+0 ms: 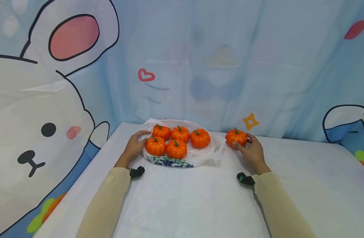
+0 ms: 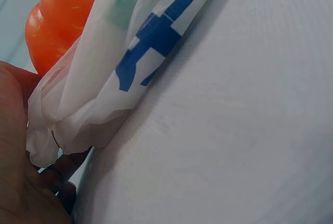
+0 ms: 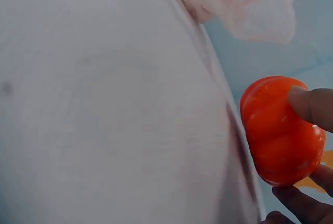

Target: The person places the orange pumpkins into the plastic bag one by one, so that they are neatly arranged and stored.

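A white plastic bag [image 1: 212,152] with a blue and green print lies at the back of the table, with several small orange pumpkins [image 1: 176,149] with green stems on it. My left hand [image 1: 133,146] is at its left end. In the left wrist view, the thumb side and fingers pinch the bag's gathered edge [image 2: 78,114], close beside one pumpkin [image 2: 62,21]. Right of the bag, my right hand [image 1: 254,154] grips a single pumpkin [image 1: 233,137], thumb in front and fingers along its right side. That pumpkin [image 3: 281,130] stands apart from the bag.
A white cloth covers the table [image 1: 197,198], whose back edge meets a light blue curtain [image 1: 259,82] with cartoon prints. Each wrist wears a small black camera, one at the left wrist [image 1: 137,172] and one at the right wrist [image 1: 245,178].
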`<state>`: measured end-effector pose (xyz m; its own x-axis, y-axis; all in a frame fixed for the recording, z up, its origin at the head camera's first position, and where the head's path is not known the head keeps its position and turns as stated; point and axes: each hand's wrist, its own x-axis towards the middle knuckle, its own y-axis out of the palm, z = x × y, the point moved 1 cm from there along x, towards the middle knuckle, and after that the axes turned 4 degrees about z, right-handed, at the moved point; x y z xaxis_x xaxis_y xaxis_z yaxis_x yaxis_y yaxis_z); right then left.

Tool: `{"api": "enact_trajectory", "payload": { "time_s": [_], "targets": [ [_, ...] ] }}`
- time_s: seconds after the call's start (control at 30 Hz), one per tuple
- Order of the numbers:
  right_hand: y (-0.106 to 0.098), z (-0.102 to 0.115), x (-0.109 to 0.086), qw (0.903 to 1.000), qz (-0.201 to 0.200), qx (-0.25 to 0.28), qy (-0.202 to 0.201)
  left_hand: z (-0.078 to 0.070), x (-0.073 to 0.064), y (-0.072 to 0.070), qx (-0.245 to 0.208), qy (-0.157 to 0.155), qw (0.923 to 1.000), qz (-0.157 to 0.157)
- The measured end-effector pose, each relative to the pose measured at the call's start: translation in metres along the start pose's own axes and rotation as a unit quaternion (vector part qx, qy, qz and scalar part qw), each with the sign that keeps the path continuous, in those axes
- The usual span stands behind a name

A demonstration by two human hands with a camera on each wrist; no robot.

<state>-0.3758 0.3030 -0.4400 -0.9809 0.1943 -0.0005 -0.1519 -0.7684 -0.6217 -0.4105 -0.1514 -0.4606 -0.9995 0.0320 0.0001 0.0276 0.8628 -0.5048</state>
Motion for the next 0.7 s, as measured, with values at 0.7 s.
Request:
{"api": "enact_trajectory", "payload": {
  "time_s": [0.7],
  "targets": [
    [0.049,0.074,-0.054,0.9497,0.213,-0.028,-0.228,-0.005,-0.003,-0.001,0.002,-0.003,1.0,0.003]
  ]
}}
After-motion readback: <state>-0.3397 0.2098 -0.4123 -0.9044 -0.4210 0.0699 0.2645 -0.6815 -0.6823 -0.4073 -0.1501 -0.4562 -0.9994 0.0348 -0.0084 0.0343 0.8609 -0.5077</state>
